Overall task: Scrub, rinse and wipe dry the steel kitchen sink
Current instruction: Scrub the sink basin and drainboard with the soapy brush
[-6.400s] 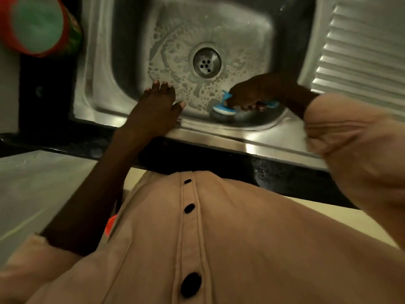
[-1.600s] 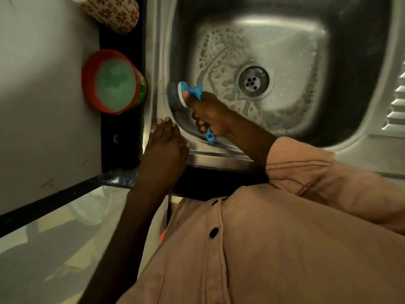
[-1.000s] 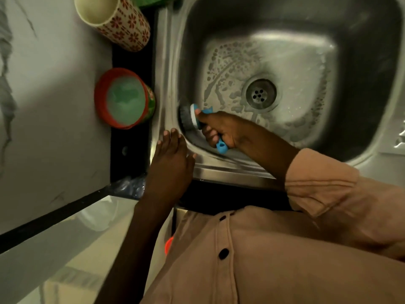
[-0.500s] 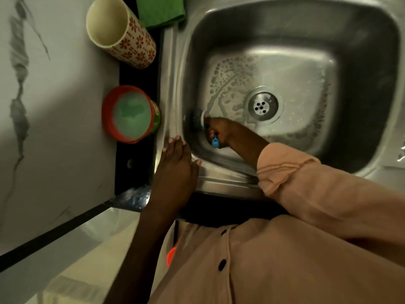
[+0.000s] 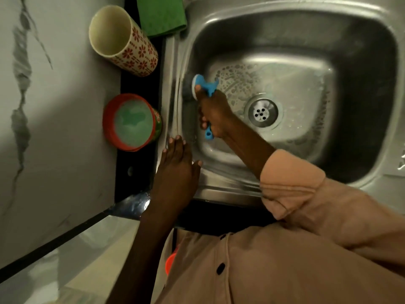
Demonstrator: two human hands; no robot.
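The steel sink (image 5: 361,62) fills the upper right, with soap foam on its floor around the drain (image 5: 262,111). My right hand (image 5: 215,110) grips the blue handle of a scrub brush (image 5: 202,84), whose dark bristle head presses against the sink's left inner wall. My left hand (image 5: 176,170) rests flat, fingers straight, on the sink's front left rim.
On the counter left of the sink stand a red tub (image 5: 131,122) of pale green soap and a cream cup (image 5: 122,40) with red flowers. A green cloth (image 5: 162,14) lies at the sink's back left corner. The ribbed drainboard (image 5: 402,159) shows at the right edge.
My right hand has slid the brush up along the left wall, away from the front corner. Earlier it scrubbed the front right of the basin. My left hand stays on the rim.
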